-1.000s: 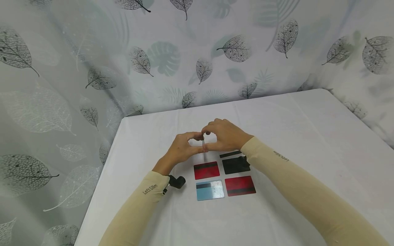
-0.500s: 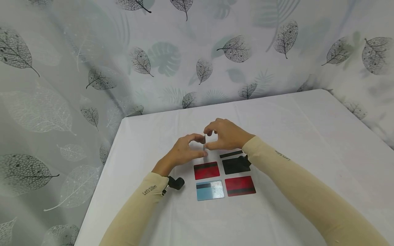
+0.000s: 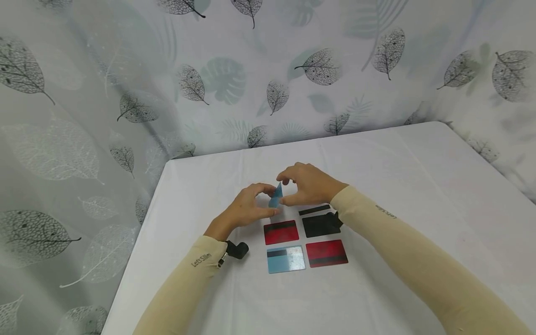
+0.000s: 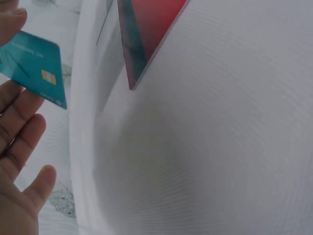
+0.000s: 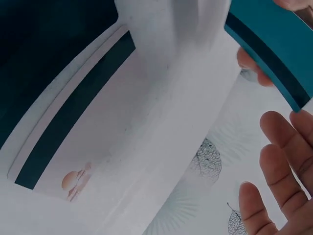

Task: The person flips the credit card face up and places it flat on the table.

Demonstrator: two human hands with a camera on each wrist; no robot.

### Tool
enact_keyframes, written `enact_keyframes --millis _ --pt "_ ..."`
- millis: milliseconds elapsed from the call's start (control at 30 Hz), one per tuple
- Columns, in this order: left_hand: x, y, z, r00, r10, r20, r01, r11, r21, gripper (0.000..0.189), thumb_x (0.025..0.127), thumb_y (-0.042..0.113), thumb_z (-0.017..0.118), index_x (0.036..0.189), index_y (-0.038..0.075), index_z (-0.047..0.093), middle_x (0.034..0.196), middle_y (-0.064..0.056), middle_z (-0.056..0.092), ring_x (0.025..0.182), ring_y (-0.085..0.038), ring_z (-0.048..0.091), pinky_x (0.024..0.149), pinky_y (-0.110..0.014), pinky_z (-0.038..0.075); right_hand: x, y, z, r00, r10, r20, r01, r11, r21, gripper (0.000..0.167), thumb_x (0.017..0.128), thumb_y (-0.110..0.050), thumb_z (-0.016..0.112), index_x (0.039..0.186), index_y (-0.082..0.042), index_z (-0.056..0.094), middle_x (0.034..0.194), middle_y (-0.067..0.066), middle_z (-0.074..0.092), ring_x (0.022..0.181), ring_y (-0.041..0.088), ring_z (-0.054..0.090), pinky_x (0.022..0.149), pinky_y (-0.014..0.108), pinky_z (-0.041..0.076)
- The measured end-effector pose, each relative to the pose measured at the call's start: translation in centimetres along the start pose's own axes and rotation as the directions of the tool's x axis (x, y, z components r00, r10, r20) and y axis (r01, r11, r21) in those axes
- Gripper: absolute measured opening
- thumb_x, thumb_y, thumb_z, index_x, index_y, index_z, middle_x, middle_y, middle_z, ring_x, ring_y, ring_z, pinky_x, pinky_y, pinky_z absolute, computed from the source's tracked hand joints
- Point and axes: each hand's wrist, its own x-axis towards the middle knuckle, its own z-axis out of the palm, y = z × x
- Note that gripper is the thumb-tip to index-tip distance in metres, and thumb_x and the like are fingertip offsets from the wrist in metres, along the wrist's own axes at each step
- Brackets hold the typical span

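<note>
Above the table both hands hold a blue bank card (image 3: 275, 196) between them by their fingertips, tilted up on edge. The left hand (image 3: 244, 204) is at its left side, the index finger on the edge and the thumb low by the bottom corner. On the other side the right hand (image 3: 307, 184) has its thumb against the card and a curled index finger near the top corner. A chip shows on the card's face in the left wrist view, and a dark stripe on its back in the right wrist view. Overlapping fingers partly hide the grip.
On the white table (image 3: 209, 186) lie a red card (image 3: 281, 232), a light blue card (image 3: 286, 259), another red card (image 3: 327, 253) and a black card (image 3: 320, 225). Behind the black one, a white card (image 5: 98, 117) with a dark stripe lies partly under the right arm.
The card has turned from nearly edge-on to showing its blue face in the head view. The left thumb has moved slightly down from its earlier place against the right thumb.
</note>
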Motion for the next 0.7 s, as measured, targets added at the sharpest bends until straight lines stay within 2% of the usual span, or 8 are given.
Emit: enact_keyframes --millis 200,500,700 --pt "-0.1 0.1 -0.1 0.999 0.04 0.0 -0.04 0.999 0.038 0.057 0.087 0.03 0.082 0.136 0.01 0.064 0.128 -0.003 0.065 0.126 -0.022 0.054 0.109 -0.051 0.047 0.1 0.0 0.5 0.999 -0.025 0.036 0.028 0.996 -0.086 0.053 0.082 -0.04 0.078 0.125 -0.009 0.074 0.109 0.004 0.073 0.103 0.027 0.063 0.091 0.045 0.052" --pt "0.0 0.0 -0.4 0.999 0.042 0.02 -0.044 0.991 0.128 0.055 0.086 0.031 0.083 0.134 0.01 0.065 0.125 -0.002 0.064 0.114 -0.021 0.054 0.097 -0.04 0.052 0.1 0.4 1.0 0.996 -0.043 0.077 0.059 0.973 -0.224 0.048 0.083 -0.043 0.077 0.118 -0.012 0.076 0.108 0.004 0.073 0.097 0.024 0.061 0.087 0.047 0.052" --pt "0.1 -0.2 -0.4 0.998 0.049 0.041 -0.055 0.986 0.157 0.055 0.085 0.031 0.084 0.132 0.01 0.066 0.12 0.0 0.064 0.112 -0.019 0.053 0.095 -0.037 0.051 0.1 0.3 1.3 0.994 -0.015 0.105 0.038 0.974 -0.223 0.046 0.084 -0.043 0.077 0.118 -0.012 0.076 0.11 0.003 0.073 0.099 0.023 0.061 0.091 0.048 0.053"
